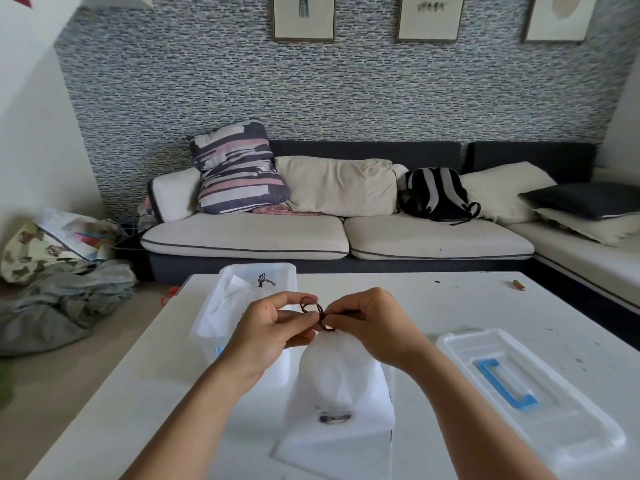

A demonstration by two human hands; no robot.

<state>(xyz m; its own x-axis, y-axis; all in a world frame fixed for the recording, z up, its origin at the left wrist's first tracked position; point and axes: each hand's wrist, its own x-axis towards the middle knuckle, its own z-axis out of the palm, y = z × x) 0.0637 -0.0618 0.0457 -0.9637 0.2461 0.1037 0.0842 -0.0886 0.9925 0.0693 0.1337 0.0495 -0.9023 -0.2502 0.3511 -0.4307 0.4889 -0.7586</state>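
Pinching the dark drawstring [321,313] tight in their fingers, left hand [266,329] and right hand [375,323] meet. White pouch [337,372] points away lengthwise, gathered neck raised.

The white, translucent drawstring bag [337,372] rises from the bench [433,299], its base down and its neck gathered tight at the top. A small dark object [334,418] shows faintly through its lower part. The thin dark cord [313,308] cinches the neck. One loop stands above it, pinched between the left hand [273,327] and the right hand [374,323].
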